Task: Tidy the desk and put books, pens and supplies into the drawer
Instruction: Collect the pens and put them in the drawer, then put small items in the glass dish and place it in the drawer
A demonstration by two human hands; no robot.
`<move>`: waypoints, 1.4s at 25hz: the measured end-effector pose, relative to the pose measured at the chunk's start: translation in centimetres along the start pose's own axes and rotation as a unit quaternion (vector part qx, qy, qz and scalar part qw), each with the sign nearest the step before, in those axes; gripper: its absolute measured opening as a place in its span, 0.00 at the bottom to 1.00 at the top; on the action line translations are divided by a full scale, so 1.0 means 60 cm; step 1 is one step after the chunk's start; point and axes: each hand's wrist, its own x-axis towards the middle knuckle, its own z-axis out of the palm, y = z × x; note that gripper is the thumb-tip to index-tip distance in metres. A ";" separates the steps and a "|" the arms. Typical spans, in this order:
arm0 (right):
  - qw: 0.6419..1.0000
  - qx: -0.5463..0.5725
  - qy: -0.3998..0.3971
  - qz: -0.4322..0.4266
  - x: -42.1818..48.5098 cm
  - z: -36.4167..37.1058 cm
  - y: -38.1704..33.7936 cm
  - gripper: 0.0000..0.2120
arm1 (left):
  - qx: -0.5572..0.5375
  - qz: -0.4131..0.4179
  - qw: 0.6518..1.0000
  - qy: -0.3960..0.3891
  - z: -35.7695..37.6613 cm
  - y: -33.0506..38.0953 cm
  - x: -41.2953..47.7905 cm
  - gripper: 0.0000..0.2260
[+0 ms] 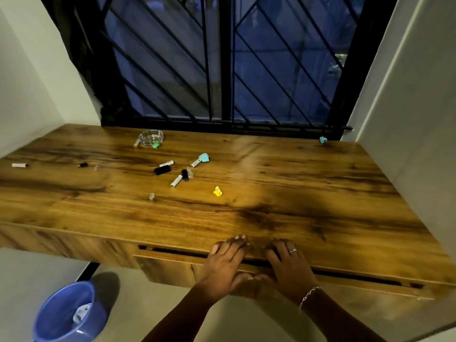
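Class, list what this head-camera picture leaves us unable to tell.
- Drawer contents: only a dark slit shows under the desk top.
- Left hand and right hand thumbs: partly hidden at the drawer front.
- Blue bucket: cut by the bottom edge.
- Small clear pieces: too tiny to identify.

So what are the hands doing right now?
Left hand: open, flat across the drawer gap, holding nothing.
Right hand: open, flat beside it, empty.

brown streaky wood-grain desk top (296,183), small yellow eraser (217,191), teal eraser (204,157), blue plastic bucket (51,314), black diagonal-barred window grille (222,70), silver ring (292,250)
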 end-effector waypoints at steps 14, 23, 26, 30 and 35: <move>0.997 0.065 -0.031 -0.002 0.034 0.008 -0.008 0.20 | 0.046 0.001 0.996 0.079 -0.001 0.007 0.022 0.15; 0.988 0.149 0.028 -0.032 0.118 0.027 -0.091 0.24 | -0.043 -0.112 0.993 -0.014 -0.061 -0.112 -0.014 0.25; 0.985 0.166 0.012 -0.042 0.152 0.041 -0.145 0.25 | -0.031 -0.169 0.985 -0.006 -0.082 -0.165 -0.046 0.29; 0.974 0.207 -0.089 -0.017 0.219 0.056 -0.227 0.25 | -0.019 -0.181 0.983 0.005 -0.092 -0.260 -0.084 0.29; 0.961 0.196 -0.188 0.048 0.334 0.057 -0.311 0.52 | -0.039 -0.193 0.979 0.047 -0.133 -0.395 -0.108 0.25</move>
